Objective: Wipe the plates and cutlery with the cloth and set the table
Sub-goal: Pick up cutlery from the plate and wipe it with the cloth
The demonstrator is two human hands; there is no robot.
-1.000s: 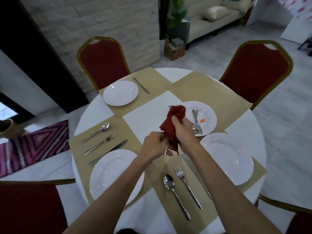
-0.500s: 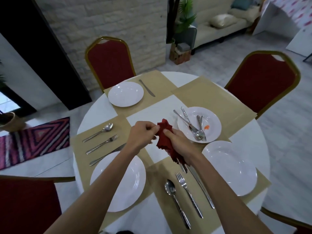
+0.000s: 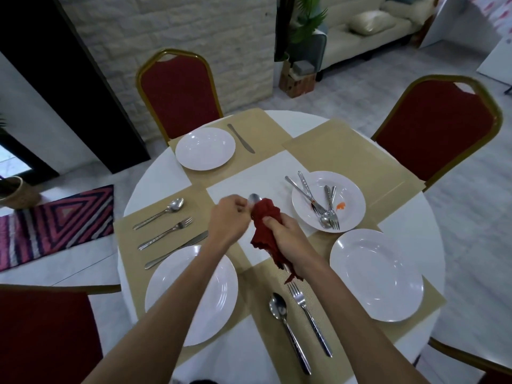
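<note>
Centrally, the round white tabletop (image 3: 160,178) carries tan placemats, three bare white plates and a fourth plate (image 3: 353,191) holding loose forks and spoons (image 3: 328,214). Above its middle the right hand (image 3: 288,239) grips the red cloth (image 3: 266,231), bunched over a spoon's lower part. The left hand (image 3: 230,217), fingers curled, pinches that spoon (image 3: 254,198) beside its bowl, which pokes from the cloth's top
</note>
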